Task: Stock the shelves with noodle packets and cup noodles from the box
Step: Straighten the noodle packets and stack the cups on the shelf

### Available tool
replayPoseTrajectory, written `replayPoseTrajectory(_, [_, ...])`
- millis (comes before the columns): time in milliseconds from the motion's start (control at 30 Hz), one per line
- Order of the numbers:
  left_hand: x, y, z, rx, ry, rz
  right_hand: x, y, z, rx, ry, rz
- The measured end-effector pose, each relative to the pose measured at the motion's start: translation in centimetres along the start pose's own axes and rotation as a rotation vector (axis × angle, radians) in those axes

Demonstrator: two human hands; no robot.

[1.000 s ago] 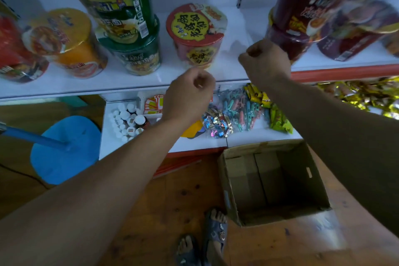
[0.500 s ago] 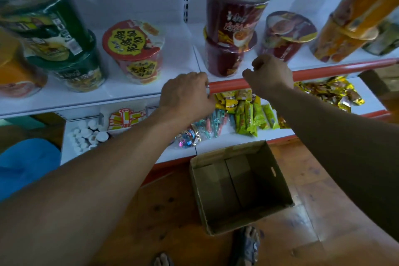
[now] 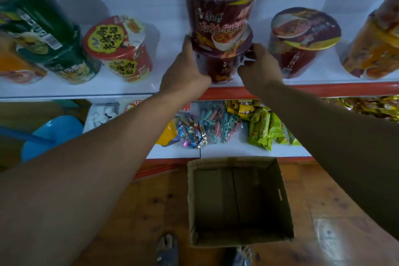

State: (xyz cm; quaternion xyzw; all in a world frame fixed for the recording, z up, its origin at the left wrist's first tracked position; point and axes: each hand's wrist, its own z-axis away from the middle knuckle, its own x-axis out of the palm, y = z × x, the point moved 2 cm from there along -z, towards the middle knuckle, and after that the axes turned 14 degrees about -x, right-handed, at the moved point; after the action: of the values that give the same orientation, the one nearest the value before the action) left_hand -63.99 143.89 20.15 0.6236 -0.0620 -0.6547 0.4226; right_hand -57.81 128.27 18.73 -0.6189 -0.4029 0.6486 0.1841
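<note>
Two dark red cup noodles stand stacked on the white upper shelf (image 3: 86, 90). My left hand (image 3: 185, 71) grips the left side of the lower cup (image 3: 220, 69), thumb pointing up. On the cup's right side my right hand (image 3: 259, 67) holds it with fingers curled at the rim. The upper cup (image 3: 220, 6) rests on top, tilted slightly. Beside them stand a red cup (image 3: 118, 49), a green stack (image 3: 43, 34), another dark red cup (image 3: 302, 39) and orange cups (image 3: 371, 49). The cardboard box (image 3: 285, 196) on the floor holds nothing.
The lower shelf carries wrapped candies (image 3: 192, 131), coloured clips (image 3: 220, 123), green snack packets (image 3: 265, 129) and gold packets (image 3: 371, 108). A blue stool (image 3: 51, 131) stands at the left. My sandalled feet (image 3: 168, 248) are on the wooden floor by the box.
Both hands rose from the shelf's front edge to the stack of dark red cups and took hold of the lower one. My view shifted right and closer.
</note>
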Motion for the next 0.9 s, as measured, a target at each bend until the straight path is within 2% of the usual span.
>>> replayPoseTrajectory(133, [0.3,-0.1,0.1,0.012,-0.009,0.052,0.4,0.1,0.2,0.001,0.065,-0.064])
replayPoseTrajectory(267, [-0.2,-0.7,-1.2,0.036,0.017,0.0,1.4,0.7,0.3,0.007,0.13,-0.057])
replayPoseTrajectory(400, [-1.2,-1.5,-2.8,0.047,0.017,-0.111,2.3,0.9,-0.5,0.038,0.054,-0.027])
replayPoseTrajectory(567, [-1.6,-1.9,-4.5,0.073,-0.044,-0.108,2.9,-0.3,-1.9,0.002,0.03,-0.035])
replayPoseTrajectory(800, [-0.8,-2.9,-5.5,-0.017,-0.101,0.184,4.2,-0.4,-0.6,0.025,0.123,-0.079])
replayPoseTrajectory(900, [-0.2,-3.7,-5.5,-0.004,-0.097,0.25,4.7,-0.2,-0.3,0.047,0.154,-0.105])
